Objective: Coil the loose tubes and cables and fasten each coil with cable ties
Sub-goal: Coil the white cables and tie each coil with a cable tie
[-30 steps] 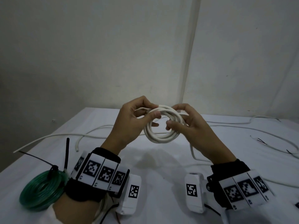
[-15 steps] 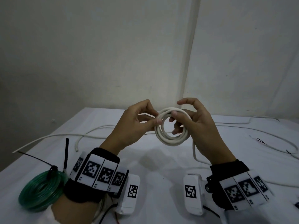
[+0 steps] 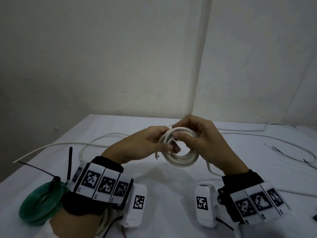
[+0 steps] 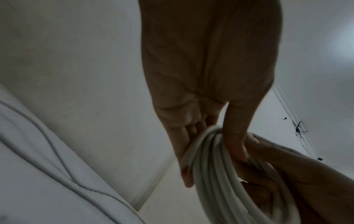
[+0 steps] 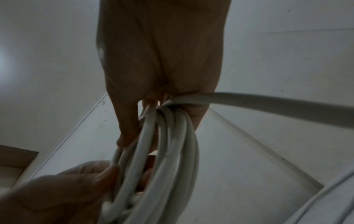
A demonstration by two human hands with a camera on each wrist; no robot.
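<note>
A white cable coil of several loops hangs in the air above the white table, held by both hands. My left hand grips its left side, thumb and fingers curled round the loops. My right hand pinches the top and right side of the coil. A short cable end sticks down under the left hand. The uncoiled rest of the cable trails from the right hand down to the table.
A green tube coil fastened with a black cable tie lies at the near left. Loose white cables run across the table on the left, and more lie at the right. A wall stands close behind.
The coil has tipped and dropped slightly. My right hand moved up over its top, and my left hand shifted its grip further round the left side.
</note>
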